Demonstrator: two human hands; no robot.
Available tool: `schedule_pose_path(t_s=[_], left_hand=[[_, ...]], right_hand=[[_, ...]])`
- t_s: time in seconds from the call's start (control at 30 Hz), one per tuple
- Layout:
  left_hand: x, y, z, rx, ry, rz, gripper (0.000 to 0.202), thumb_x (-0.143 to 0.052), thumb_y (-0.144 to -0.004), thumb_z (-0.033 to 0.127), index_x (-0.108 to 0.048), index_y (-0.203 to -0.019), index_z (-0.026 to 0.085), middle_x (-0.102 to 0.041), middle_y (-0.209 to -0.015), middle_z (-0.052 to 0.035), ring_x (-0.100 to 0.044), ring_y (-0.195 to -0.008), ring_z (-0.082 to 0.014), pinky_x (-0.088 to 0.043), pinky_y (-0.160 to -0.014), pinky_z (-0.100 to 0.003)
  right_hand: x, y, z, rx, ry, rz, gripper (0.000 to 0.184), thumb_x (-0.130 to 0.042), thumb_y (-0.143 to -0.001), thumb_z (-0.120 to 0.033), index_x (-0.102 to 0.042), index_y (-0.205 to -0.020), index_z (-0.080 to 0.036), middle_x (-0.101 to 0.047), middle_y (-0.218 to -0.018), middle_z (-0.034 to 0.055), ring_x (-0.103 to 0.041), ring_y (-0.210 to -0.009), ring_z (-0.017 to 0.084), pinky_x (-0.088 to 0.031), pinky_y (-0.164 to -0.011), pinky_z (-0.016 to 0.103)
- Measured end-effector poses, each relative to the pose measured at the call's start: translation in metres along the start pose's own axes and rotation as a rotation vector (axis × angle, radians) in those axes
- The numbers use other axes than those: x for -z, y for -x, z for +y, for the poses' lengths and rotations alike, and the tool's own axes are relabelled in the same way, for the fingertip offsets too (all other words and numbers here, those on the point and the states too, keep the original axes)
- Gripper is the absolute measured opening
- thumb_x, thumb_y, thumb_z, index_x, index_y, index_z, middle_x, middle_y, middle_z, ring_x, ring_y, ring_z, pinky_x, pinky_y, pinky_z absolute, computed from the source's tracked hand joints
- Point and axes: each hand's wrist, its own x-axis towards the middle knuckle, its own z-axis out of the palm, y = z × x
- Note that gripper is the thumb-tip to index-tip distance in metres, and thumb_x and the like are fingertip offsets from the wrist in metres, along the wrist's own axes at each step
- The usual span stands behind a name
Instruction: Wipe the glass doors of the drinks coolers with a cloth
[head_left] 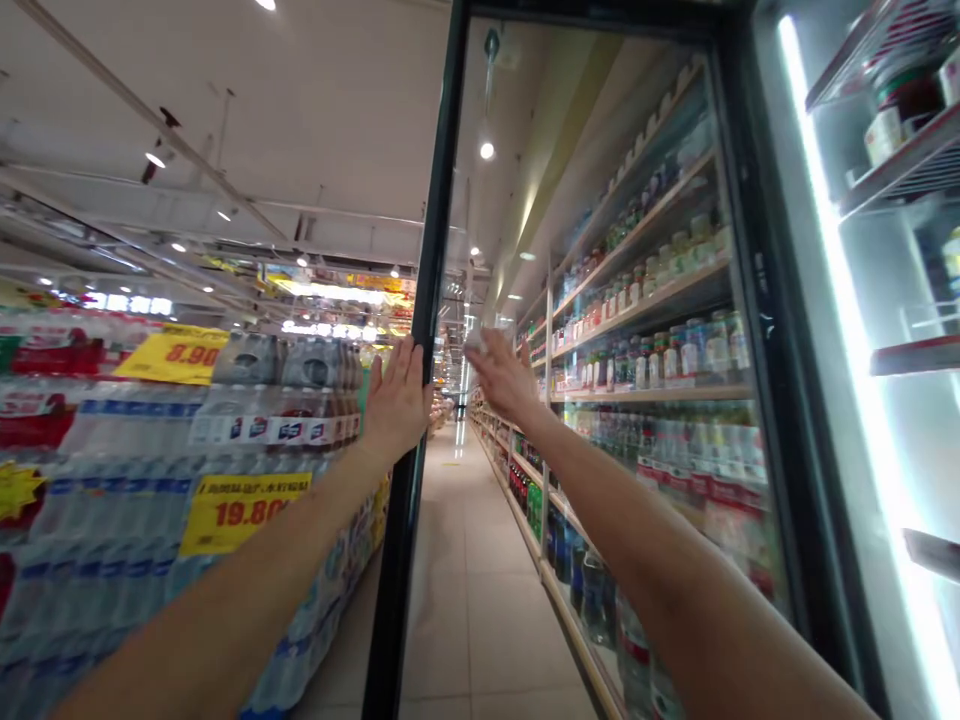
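Observation:
A glass cooler door (439, 190) with a black frame stands swung out in front of me. My left hand (397, 400) lies against the frame's left edge, its fingers stretched upward and flat. Higher on the pane, my right hand (506, 378) reaches to the glass with its fingers bent together. A small pale patch shows at those fingertips; whether it is a cloth or a reflection is unclear. Rows of bottles (675, 350) on shelves appear in the glass to the right of that hand.
At the right, the lit cooler interior (862, 400) holds wire shelves (900, 165) with some bottles. Stacked packs of bottled drinks (120, 500) with yellow price signs (244, 510) line the left side. A tiled aisle floor (442, 600) runs ahead, partly seen through the door.

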Motion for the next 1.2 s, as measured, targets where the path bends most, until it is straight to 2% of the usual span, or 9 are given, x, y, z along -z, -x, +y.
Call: schedule_pose_path(t_s=[0.1,0.3,0.43,0.5,0.7,0.9,0.97,1.1,1.2], left_hand=[[-0.006,-0.001,0.015,-0.038,0.022,-0.011,0.054,-0.027,-0.089,0.031,-0.03,-0.136,0.005,-0.025,-0.147,-0.0153,-0.018,-0.138,-0.0223,-0.01,-0.112,-0.043],[-0.022,0.001,0.047,-0.058,0.084,-0.051,0.054,-0.026,-0.089,0.029,-0.027,-0.139,0.008,-0.025,-0.147,-0.0138,-0.018,-0.138,-0.0217,-0.009,-0.112,-0.044],[-0.034,0.006,0.065,-0.071,0.107,-0.101,0.056,-0.026,-0.088,0.031,-0.027,-0.139,0.008,-0.024,-0.147,-0.0135,-0.017,-0.138,-0.0221,-0.009,-0.112,-0.045],[-0.04,0.009,0.075,-0.058,0.116,-0.099,0.057,-0.025,-0.088,0.034,-0.028,-0.138,0.008,-0.024,-0.147,-0.0139,-0.017,-0.138,-0.0222,-0.01,-0.112,-0.045],[-0.051,0.02,0.095,-0.025,0.161,-0.102,0.057,-0.026,-0.089,0.037,-0.03,-0.137,0.005,-0.024,-0.147,-0.0164,-0.015,-0.138,-0.0255,-0.011,-0.111,-0.047],[-0.058,0.028,0.108,0.011,0.166,-0.089,0.063,-0.032,-0.088,0.044,-0.027,-0.138,0.005,-0.019,-0.148,-0.018,-0.011,-0.139,-0.0263,-0.01,-0.112,-0.046],[-0.059,0.028,0.111,0.025,0.178,-0.095,0.065,-0.031,-0.088,0.047,-0.026,-0.139,0.006,-0.019,-0.148,-0.0178,-0.01,-0.139,-0.0263,-0.01,-0.112,-0.047],[-0.057,0.027,0.109,0.017,0.187,-0.112,0.067,-0.027,-0.088,0.051,-0.026,-0.139,0.007,-0.019,-0.148,-0.0173,-0.01,-0.139,-0.0266,-0.01,-0.111,-0.047],[-0.055,0.028,0.105,0.004,0.19,-0.121,0.068,-0.025,-0.088,0.052,-0.025,-0.139,0.007,-0.018,-0.148,-0.0174,-0.01,-0.139,-0.0263,-0.011,-0.111,-0.047]], right_hand=[[0.007,0.011,0.018,-0.266,0.049,0.1,0.047,-0.044,-0.085,-0.021,-0.043,-0.131,-0.031,-0.023,-0.149,0.0052,-0.018,-0.137,0.027,-0.016,-0.105,0.058],[0.01,0.052,0.032,0.238,0.031,-0.102,0.044,-0.045,-0.086,-0.023,-0.045,-0.128,-0.035,-0.025,-0.148,0.0019,-0.018,-0.137,0.021,-0.011,-0.109,0.052],[0.021,0.059,0.068,-0.317,0.113,0.055,0.047,-0.039,-0.087,-0.021,-0.042,-0.132,-0.031,-0.02,-0.15,0.0052,-0.018,-0.136,0.027,-0.015,-0.106,0.056],[0.023,0.067,0.075,-0.436,0.138,0.105,0.047,-0.038,-0.088,-0.021,-0.041,-0.133,-0.03,-0.019,-0.15,0.0064,-0.018,-0.137,0.027,-0.016,-0.105,0.056],[0.026,0.116,0.087,-0.009,0.117,-0.082,0.044,-0.041,-0.087,-0.024,-0.045,-0.128,-0.037,-0.024,-0.148,0.0019,-0.02,-0.136,0.02,-0.012,-0.109,0.05],[0.049,0.129,0.147,-0.726,0.176,0.197,0.046,-0.03,-0.09,-0.026,-0.039,-0.135,-0.024,-0.018,-0.148,0.0161,-0.021,-0.134,0.032,-0.02,-0.101,0.06],[0.046,0.13,0.136,-0.629,0.161,0.145,0.045,-0.033,-0.09,-0.026,-0.04,-0.134,-0.028,-0.018,-0.149,0.0108,-0.02,-0.136,0.028,-0.018,-0.104,0.055],[0.034,0.142,0.098,-0.051,0.103,-0.111,0.044,-0.042,-0.087,-0.026,-0.044,-0.129,-0.037,-0.024,-0.148,-0.0008,-0.019,-0.136,0.021,-0.009,-0.11,0.048],[0.034,0.149,0.111,-0.158,0.137,-0.059,0.045,-0.042,-0.086,-0.025,-0.044,-0.129,-0.036,-0.024,-0.148,0.0009,-0.02,-0.136,0.023,-0.011,-0.108,0.051]])
